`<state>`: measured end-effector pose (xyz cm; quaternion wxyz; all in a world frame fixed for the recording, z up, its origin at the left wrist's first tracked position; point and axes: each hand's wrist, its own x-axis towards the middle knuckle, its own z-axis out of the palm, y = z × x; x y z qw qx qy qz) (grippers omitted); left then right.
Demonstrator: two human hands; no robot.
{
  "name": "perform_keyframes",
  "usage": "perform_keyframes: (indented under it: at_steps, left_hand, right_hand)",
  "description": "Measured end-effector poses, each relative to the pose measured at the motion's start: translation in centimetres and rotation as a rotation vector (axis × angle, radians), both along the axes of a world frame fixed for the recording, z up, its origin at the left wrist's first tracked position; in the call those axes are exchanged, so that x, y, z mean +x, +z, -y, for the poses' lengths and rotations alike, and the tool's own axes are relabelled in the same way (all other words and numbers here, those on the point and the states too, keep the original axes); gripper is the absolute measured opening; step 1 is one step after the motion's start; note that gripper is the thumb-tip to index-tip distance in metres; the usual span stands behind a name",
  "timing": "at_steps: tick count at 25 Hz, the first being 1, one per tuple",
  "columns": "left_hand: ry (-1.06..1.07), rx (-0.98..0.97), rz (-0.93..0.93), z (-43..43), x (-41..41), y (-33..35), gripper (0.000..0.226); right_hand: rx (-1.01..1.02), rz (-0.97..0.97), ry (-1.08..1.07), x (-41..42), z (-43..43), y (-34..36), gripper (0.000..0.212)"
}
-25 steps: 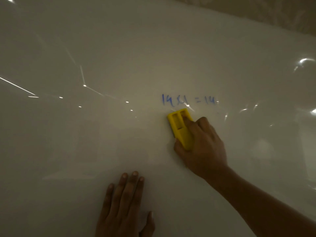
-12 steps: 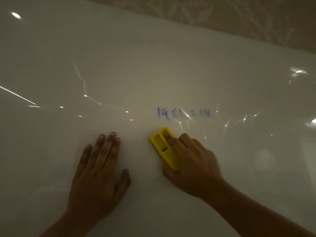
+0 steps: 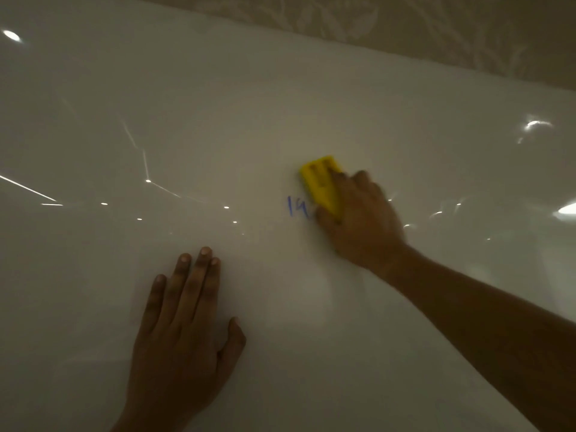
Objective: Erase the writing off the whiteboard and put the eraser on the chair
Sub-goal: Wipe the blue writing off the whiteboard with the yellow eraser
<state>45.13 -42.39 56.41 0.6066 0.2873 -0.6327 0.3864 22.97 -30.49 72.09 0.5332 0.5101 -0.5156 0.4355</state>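
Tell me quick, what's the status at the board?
Right hand grips yellow eraser, wiping. Left hand flat on whiteboard. Blue "14" remains. Nothing in the way.

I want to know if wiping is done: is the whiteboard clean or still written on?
Still written on: blue "14" remains beside the yellow eraser in the right hand.

Dim, warm-tinted frame; the glossy whiteboard is streaked with specular glare spots at upper left, left centre and right edge. Motion blur is seen on the right hand and yellow eraser; the left hand is rendered sharp. Straight edges are bowed by wide-angle distortion.
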Motion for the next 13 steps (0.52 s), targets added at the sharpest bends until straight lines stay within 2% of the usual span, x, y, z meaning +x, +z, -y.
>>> perform_keyframes:
  at_steps: [3, 4, 5, 8, 9, 11, 13]
  left_hand:
    - [0.009, -0.001, 0.007, 0.2, 0.2, -0.2, 0.079]
    - [0.003, -0.004, 0.003, 0.1, 0.1, -0.2, 0.079]
    - [0.001, -0.005, 0.001, 0.2, 0.2, -0.1, 0.079]
    - [0.011, -0.004, -0.007, 0.2, 0.0, -0.1, 0.079]
    - [0.012, -0.008, -0.009, 0.2, -0.1, -0.2, 0.079]
    - [0.012, -0.013, -0.013, 0.3, -0.1, -0.3, 0.078]
    - [0.009, -0.019, -0.019, 0.2, 0.0, -0.3, 0.077]
  right_hand:
    - [0.148, -0.531, -0.149, 2.4, 0.5, -2.3, 0.066]
    - [0.145, -0.612, -0.207, 1.5, 0.0, -1.7, 0.065]
    - [0.113, -0.59, -0.242, 0.7, -0.4, -0.5, 0.064]
    - [-0.01, -0.168, -0.234, -1.0, -1.1, 4.0, 0.064]
    - [-0.006, -0.084, -0.199, -0.7, -0.8, 4.4, 0.066]
    - [0.047, -0.167, -0.103, 1.1, 0.1, 2.6, 0.071]
    - [0.183, -0.477, -0.09, 2.0, 0.3, -0.6, 0.071]
